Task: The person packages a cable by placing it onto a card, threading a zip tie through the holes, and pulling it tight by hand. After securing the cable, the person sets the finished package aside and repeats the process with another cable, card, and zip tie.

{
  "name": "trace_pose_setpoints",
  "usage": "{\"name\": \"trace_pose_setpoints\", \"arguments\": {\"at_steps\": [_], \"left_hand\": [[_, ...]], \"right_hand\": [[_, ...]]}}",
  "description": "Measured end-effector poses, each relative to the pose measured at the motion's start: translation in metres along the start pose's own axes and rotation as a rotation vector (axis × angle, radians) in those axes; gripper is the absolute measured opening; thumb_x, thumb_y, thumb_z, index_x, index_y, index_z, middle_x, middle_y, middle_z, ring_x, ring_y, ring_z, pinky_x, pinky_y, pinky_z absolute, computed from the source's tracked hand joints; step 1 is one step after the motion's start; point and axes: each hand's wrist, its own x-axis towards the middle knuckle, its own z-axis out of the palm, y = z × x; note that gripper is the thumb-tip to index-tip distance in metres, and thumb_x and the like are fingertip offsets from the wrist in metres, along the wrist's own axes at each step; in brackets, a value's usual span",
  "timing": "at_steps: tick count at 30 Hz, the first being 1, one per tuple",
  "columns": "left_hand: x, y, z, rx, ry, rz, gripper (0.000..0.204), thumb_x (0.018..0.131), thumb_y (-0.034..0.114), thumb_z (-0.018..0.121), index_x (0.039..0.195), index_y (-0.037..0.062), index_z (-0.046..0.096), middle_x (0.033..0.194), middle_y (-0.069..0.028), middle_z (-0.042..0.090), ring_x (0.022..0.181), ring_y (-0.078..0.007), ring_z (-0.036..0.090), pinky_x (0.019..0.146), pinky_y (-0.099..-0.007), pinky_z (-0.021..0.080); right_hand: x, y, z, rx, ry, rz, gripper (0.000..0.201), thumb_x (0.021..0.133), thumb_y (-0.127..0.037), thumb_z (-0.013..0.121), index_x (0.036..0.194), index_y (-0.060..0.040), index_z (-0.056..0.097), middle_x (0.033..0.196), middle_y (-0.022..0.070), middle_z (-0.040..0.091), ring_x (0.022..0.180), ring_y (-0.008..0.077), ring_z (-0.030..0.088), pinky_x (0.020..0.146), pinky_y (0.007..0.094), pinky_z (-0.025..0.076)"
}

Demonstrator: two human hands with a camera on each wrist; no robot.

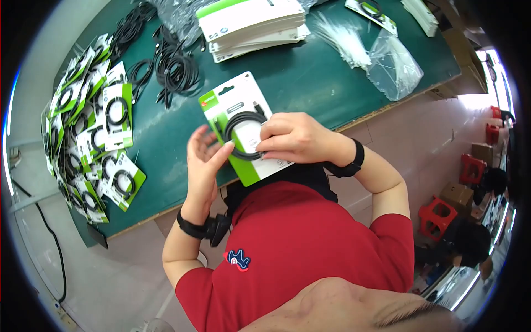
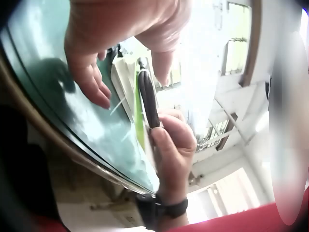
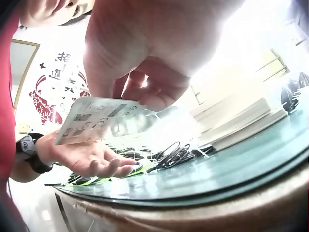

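Observation:
A white and green packaging card [image 1: 247, 88] is held tilted above the front of the table, with a coiled black cable [image 1: 235, 123] lying against its face. My right hand [image 1: 296, 137] pinches the coil and card together at the right side; its thumb lies by the cable in the left wrist view. Beside the card's left edge is my left hand [image 1: 203, 160], its fingers spread and holding nothing. The right wrist view shows that left hand [image 3: 96, 158] palm up under the card's printed back [image 3: 99, 118]. A thin white strip [image 2: 117, 104] sticks out from the card in the left wrist view.
A heap of carded cables [image 1: 88, 130] covers the table's left side. Loose black cables [image 1: 176, 72] lie behind it. A stack of cards [image 1: 251, 27] stands at the back, with white zip ties [image 1: 345, 41] and a clear plastic bag [image 1: 392, 66] to its right.

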Motion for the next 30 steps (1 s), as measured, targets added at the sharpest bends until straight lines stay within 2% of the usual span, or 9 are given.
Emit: {"name": "trace_pose_setpoints", "arguments": {"at_steps": [1, 5, 7, 10, 16, 17, 19, 24, 30], "left_hand": [[-0.003, 0.006, 0.001, -0.159, -0.052, -0.261, 0.054, 0.087, 0.008, 0.074, 0.134, 0.0005, 0.049, 0.125, -0.0119, 0.059, 0.104, -0.0164, 0.062, 0.081, -0.0293, 0.055], [-0.004, 0.000, 0.000, -0.288, -0.304, -0.500, 0.041, 0.088, 0.007, 0.072, 0.126, -0.0009, 0.057, 0.119, -0.0116, 0.065, 0.102, -0.0177, 0.066, 0.082, -0.0302, 0.055], [-0.004, -0.007, 0.001, -0.258, -0.317, -0.465, 0.037, 0.089, 0.006, 0.071, 0.123, -0.0011, 0.059, 0.115, -0.0111, 0.067, 0.100, -0.0178, 0.067, 0.083, -0.0307, 0.055], [-0.005, -0.010, 0.003, -0.201, -0.328, -0.397, 0.029, 0.090, 0.006, 0.070, 0.118, -0.0015, 0.064, 0.109, -0.0100, 0.070, 0.097, -0.0180, 0.068, 0.084, -0.0318, 0.056], [-0.012, -0.011, 0.002, -0.154, -0.336, -0.248, 0.029, 0.089, 0.003, 0.071, 0.117, -0.0019, 0.064, 0.109, -0.0105, 0.070, 0.097, -0.0185, 0.068, 0.087, -0.0325, 0.056], [-0.011, -0.011, 0.001, -0.151, -0.337, -0.221, 0.030, 0.089, 0.003, 0.071, 0.118, -0.0019, 0.064, 0.110, -0.0107, 0.070, 0.097, -0.0185, 0.068, 0.087, -0.0327, 0.056], [-0.011, -0.011, 0.001, -0.140, -0.343, -0.211, 0.030, 0.089, 0.002, 0.071, 0.117, -0.0019, 0.065, 0.110, -0.0102, 0.070, 0.098, -0.0184, 0.068, 0.088, -0.0334, 0.055], [-0.010, -0.010, 0.004, -0.109, -0.349, -0.207, 0.029, 0.087, 0.001, 0.071, 0.115, -0.0019, 0.066, 0.109, -0.0093, 0.070, 0.098, -0.0181, 0.067, 0.091, -0.0344, 0.054], [-0.010, -0.013, 0.000, -0.039, -0.398, -0.149, 0.026, 0.088, 0.001, 0.071, 0.114, -0.0021, 0.067, 0.111, -0.0094, 0.069, 0.099, -0.0182, 0.067, 0.091, -0.0343, 0.054]], "right_hand": [[0.002, -0.003, 0.000, -0.005, 0.009, -0.020, 0.021, 0.076, -0.012, 0.079, 0.093, -0.0061, 0.069, 0.089, 0.0048, 0.062, 0.079, 0.0247, 0.062, 0.066, 0.0359, 0.051], [-0.001, -0.012, 0.003, -0.029, -0.012, -0.036, 0.022, 0.076, -0.013, 0.079, 0.095, -0.0066, 0.069, 0.091, 0.0053, 0.063, 0.079, 0.0255, 0.062, 0.067, 0.0366, 0.052], [-0.002, -0.011, -0.001, -0.042, -0.028, -0.039, 0.023, 0.076, -0.013, 0.079, 0.096, -0.0068, 0.070, 0.091, 0.0056, 0.063, 0.080, 0.0259, 0.062, 0.067, 0.0369, 0.052], [-0.007, -0.005, -0.018, 0.000, 0.125, 0.035, 0.023, 0.076, -0.013, 0.079, 0.096, -0.0077, 0.070, 0.093, 0.0070, 0.063, 0.080, 0.0278, 0.063, 0.068, 0.0382, 0.053], [-0.044, 0.053, -0.102, -0.910, 0.177, 0.471, 0.025, 0.075, -0.008, 0.075, 0.099, -0.0090, 0.068, 0.098, 0.0088, 0.063, 0.090, 0.0282, 0.063, 0.077, 0.0380, 0.053], [-0.051, 0.058, -0.108, -0.915, 0.180, 0.466, 0.025, 0.075, -0.008, 0.075, 0.099, -0.0090, 0.068, 0.098, 0.0088, 0.063, 0.090, 0.0282, 0.063, 0.077, 0.0380, 0.053], [-0.063, 0.068, -0.116, -1.113, 0.109, 0.700, 0.023, 0.075, -0.005, 0.073, 0.096, -0.0090, 0.067, 0.095, 0.0075, 0.063, 0.089, 0.0282, 0.062, 0.076, 0.0392, 0.052], [-0.081, 0.085, -0.122, -1.078, 0.093, 0.662, 0.018, 0.076, -0.005, 0.074, 0.092, -0.0080, 0.066, 0.092, 0.0059, 0.064, 0.088, 0.0274, 0.062, 0.076, 0.0386, 0.052], [-0.062, 0.064, -0.126, -0.930, 0.300, 0.311, 0.013, 0.078, -0.003, 0.075, 0.089, -0.0070, 0.070, 0.088, 0.0048, 0.066, 0.077, 0.0229, 0.062, 0.066, 0.0343, 0.052]]}}
